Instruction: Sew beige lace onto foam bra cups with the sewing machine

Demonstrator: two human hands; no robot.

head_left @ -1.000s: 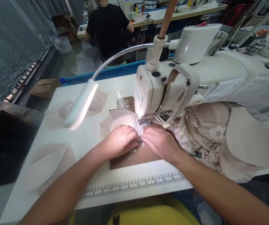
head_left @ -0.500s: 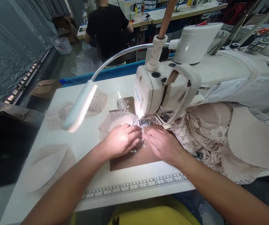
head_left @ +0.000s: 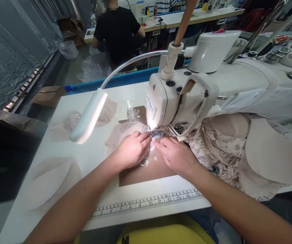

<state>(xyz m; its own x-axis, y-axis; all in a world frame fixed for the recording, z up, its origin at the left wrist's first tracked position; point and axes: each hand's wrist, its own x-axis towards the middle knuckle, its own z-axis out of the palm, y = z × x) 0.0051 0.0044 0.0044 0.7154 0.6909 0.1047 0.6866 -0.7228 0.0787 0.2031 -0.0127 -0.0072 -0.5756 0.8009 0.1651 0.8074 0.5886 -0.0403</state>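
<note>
A lace piece (head_left: 151, 147) is held at the needle of the sewing machine (head_left: 161, 101), pinched by the curled left hand (head_left: 132, 151) and pressed flat under the open right hand (head_left: 175, 155).

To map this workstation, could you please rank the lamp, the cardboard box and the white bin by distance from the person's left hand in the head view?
From the left hand:
1. Lamp, just to its left, raised.
2. Cardboard box, down past the left edge of the table.
3. White bin, farther back on the left.
</note>
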